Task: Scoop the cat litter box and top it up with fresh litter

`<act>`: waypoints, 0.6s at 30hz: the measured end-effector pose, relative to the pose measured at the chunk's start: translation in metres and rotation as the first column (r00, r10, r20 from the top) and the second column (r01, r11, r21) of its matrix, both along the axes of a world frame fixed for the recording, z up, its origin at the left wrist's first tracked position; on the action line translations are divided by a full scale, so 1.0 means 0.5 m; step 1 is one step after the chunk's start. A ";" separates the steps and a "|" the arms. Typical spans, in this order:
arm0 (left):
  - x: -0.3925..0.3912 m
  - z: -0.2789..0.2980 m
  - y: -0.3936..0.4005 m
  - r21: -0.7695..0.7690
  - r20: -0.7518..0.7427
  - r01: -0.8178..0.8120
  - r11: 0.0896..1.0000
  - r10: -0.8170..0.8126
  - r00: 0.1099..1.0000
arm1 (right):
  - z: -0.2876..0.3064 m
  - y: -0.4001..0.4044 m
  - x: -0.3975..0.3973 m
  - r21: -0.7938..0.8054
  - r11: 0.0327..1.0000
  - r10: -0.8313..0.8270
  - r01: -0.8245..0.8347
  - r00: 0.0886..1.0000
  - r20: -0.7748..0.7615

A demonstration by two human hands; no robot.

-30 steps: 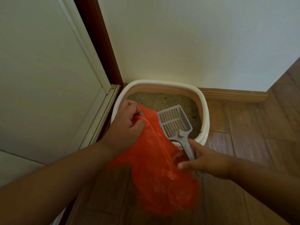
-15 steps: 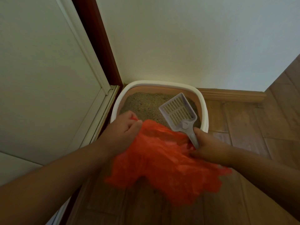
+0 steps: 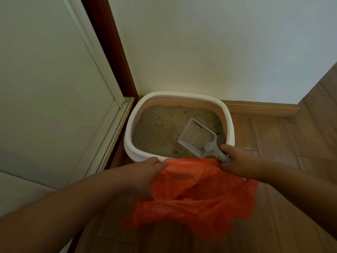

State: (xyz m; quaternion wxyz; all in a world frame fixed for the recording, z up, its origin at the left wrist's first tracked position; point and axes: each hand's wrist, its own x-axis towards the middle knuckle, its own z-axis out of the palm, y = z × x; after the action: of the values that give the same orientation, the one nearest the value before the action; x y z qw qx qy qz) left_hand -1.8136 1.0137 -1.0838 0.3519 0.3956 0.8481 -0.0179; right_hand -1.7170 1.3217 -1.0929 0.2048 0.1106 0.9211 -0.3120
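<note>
Since the earlier frames, both hands have drawn back toward the near rim of the box (image 3: pixel 179 96), the bag (image 3: pixel 197 196) now hangs spread between them instead of bunched over the litter, and the scoop (image 3: pixel 197 137) has swung out over the litter with its slotted head tilted toward the far left. Left hand (image 3: pixel 145 177): fingers curled, pinching the bag's upper edge at its left corner. Right hand (image 3: pixel 237 163): fingers wrapped round the scoop handle, thumb along the top; it appears to catch the bag's right edge as well (contact partly hidden, not certain). Box sits on the wood floor (image 3: pixel 291 147) in the corner, against the wall (image 3: pixel 200 42) and just beside the door frame (image 3: pixel 109 42). Litter (image 3: pixel 164 128) fills it to a fairly even, tan surface; a few darker specks show near the right side, too small to identify. Scoop head looks empty. Step in hand, as judged: setting up, bag mouth opened and scoop poised, first scoop not yet taken. Next move calls for lowering the scoop's leading edge into the litter, sifting, then carrying clumps back over the near rim into the bag, whose mouth must stay open and close to the box. Fresh litter: none in view. Writing or brand marks: none legible on box, scoop or bag.
</note>
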 end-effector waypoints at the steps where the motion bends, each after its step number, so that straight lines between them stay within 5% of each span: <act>1: 0.001 -0.004 0.000 -0.011 0.002 0.004 1.000 -0.004 1.000 | -0.002 0.006 -0.004 0.046 0.999 0.020 -0.019 0.999 -0.029; 8: -0.006 -0.031 -0.001 0.034 -0.013 -0.019 0.999 0.020 1.000 | 0.023 0.042 -0.051 0.079 0.997 0.009 -0.004 0.998 -0.068; 14: -0.016 -0.035 0.011 0.036 -0.026 -0.051 0.998 0.052 0.998 | 0.057 0.058 -0.124 0.461 0.854 0.258 -0.241 0.966 0.026; 18: -0.024 -0.038 0.014 0.060 -0.039 -0.077 0.995 0.080 0.996 | 0.052 0.063 -0.172 0.524 0.781 0.355 -0.340 0.932 0.077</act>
State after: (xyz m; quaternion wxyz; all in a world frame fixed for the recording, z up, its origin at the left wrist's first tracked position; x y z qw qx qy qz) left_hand -1.8258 1.0209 -1.1027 0.3229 0.3717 0.8703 0.0125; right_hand -1.8028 1.3535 -1.0670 0.2082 -0.0132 0.9780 -0.0047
